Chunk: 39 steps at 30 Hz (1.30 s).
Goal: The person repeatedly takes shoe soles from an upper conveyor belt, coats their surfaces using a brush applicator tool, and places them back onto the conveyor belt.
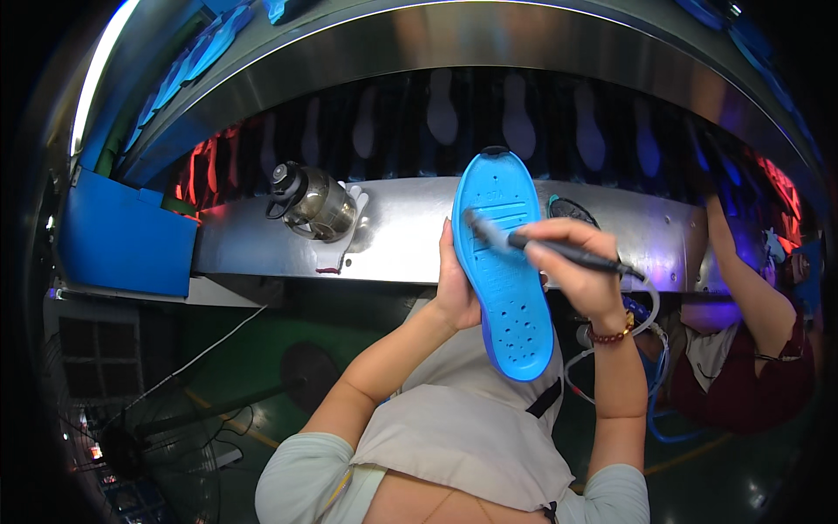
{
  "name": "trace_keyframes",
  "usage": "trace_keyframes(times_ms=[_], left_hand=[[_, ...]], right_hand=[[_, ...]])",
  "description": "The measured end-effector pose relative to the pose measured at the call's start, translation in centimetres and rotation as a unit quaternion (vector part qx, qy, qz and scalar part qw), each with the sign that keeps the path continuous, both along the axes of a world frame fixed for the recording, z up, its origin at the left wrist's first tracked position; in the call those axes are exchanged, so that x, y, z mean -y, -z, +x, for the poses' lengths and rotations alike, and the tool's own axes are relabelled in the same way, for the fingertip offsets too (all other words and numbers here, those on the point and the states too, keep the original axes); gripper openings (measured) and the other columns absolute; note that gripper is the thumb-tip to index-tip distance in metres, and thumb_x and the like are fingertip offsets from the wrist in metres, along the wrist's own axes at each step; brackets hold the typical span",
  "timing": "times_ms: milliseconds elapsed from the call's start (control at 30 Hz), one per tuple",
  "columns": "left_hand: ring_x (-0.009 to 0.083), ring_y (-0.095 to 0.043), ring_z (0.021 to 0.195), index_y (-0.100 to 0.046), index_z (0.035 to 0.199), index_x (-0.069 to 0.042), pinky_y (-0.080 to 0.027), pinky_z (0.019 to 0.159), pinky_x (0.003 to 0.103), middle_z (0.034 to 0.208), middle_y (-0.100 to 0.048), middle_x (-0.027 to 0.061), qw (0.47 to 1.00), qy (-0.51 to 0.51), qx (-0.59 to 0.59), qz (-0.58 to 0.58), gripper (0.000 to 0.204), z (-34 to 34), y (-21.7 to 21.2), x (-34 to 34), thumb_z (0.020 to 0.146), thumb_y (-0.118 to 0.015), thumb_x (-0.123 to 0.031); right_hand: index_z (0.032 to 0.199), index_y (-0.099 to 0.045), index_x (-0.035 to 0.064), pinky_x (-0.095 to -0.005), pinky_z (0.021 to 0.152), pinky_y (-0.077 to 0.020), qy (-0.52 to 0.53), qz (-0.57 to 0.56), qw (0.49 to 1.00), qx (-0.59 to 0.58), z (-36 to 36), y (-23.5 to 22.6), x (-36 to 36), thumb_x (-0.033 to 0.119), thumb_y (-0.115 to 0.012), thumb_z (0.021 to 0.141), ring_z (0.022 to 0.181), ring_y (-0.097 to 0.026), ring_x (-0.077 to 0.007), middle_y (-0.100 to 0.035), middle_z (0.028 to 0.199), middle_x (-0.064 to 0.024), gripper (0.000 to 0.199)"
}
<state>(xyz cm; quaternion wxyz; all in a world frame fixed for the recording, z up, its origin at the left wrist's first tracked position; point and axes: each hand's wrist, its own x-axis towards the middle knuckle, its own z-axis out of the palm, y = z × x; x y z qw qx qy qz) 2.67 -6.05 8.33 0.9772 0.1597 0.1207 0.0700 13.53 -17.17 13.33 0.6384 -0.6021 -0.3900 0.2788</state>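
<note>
Landmark: the blue insole [506, 271], held upright in front of the person's chest, toe end up, heel end down; every place below is told from it.
Blue bin [122, 236]: far to the left of the insole, at the left end of the metal shelf [401, 231].
Steel kettle [316, 205]: left of the insole, lying tilted on the metal shelf, a white piece of plastic just beside it.
Floor fan [175, 419]: well below and left of the insole, down on the green floor.
Left hand [456, 293]: touching the insole's left edge, fingers curled behind it and thumb side pressed to the rim, gripping the insole.
Insole surface: ribbed lines near the toe, small round holes near the heel.
Brush [559, 249]: crosses the upper part of the insole, its pale tip touching the blue surface, its dark handle running out to the right.
Right hand [580, 262]: just right of the insole, fingers closed around the brush handle; a beaded bracelet [611, 334] on the wrist.
Apron [471, 428]: directly below the insole, grey, over the person's chest.
Other person [742, 349]: well to the right of the insole, 1 arm raised toward the shelf.
</note>
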Motion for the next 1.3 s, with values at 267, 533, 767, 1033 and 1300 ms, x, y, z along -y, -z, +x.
trace_keyframes(times_ms=[267,533,767,1033,1300], left_hand=[[0.0280,-0.058,0.092,-0.041,0.121,-0.003,-0.048,0.080,0.040,0.101,-0.056,0.0202,0.981,-0.101,-0.053,0.156,0.094,0.1,-0.8,-1.1,0.073,-0.003,-0.075],[0.0321,-0.059,0.081,-0.043,0.117,-0.001,-0.050,0.072,0.042,0.094,-0.057,0.0219,0.975,-0.138,0.064,0.164,0.103,0.6,-0.9,-2.7,0.067,-0.005,-0.082],[0.0317,-0.057,0.078,-0.048,0.110,-0.003,-0.047,0.071,0.043,0.092,-0.056,0.0210,0.960,-0.185,0.117,0.174,0.091,0.5,-1.7,-4.3,0.071,-0.014,-0.078],[0.0313,-0.057,0.082,-0.046,0.115,-0.001,-0.047,0.073,0.043,0.097,-0.055,0.0216,0.958,-0.169,0.150,0.177,0.094,0.2,-2.4,-5.2,0.070,-0.016,-0.079],[0.0319,-0.058,0.083,-0.042,0.119,-0.001,-0.048,0.074,0.043,0.101,-0.054,0.0227,0.954,-0.159,0.146,0.209,0.097,0.4,-2.5,-5.7,0.070,-0.013,-0.079]], right_hand=[[0.090,-0.063,-0.0008,-0.0215,0.068,-0.0485,-0.034,-0.012,0.999,0.005,0.6,-0.2,0.7,0.005,-0.063,0.075,0.077,-0.059,-0.0090,-0.064,0.087,-0.0073,0.016],[0.088,-0.065,0.0004,-0.0297,0.079,-0.0482,-0.061,0.045,0.994,0.082,0.9,0.4,1.8,0.001,-0.067,0.068,0.084,-0.062,-0.0207,-0.065,0.088,-0.0123,0.020],[0.084,-0.064,0.0000,-0.0328,0.080,-0.0457,-0.214,0.067,0.966,0.128,0.5,0.2,3.2,0.000,-0.067,0.064,0.085,-0.061,-0.0247,-0.065,0.087,-0.0127,0.020],[0.088,-0.064,0.0005,-0.0314,0.080,-0.0473,-0.207,0.057,0.971,0.103,0.1,1.7,4.2,-0.001,-0.069,0.064,0.088,-0.061,-0.0221,-0.064,0.088,-0.0128,0.024],[0.091,-0.064,-0.0004,-0.0308,0.084,-0.0452,-0.170,0.057,0.981,0.068,-0.2,2.9,3.8,-0.001,-0.067,0.068,0.093,-0.058,-0.0205,-0.063,0.094,-0.0131,0.022]])
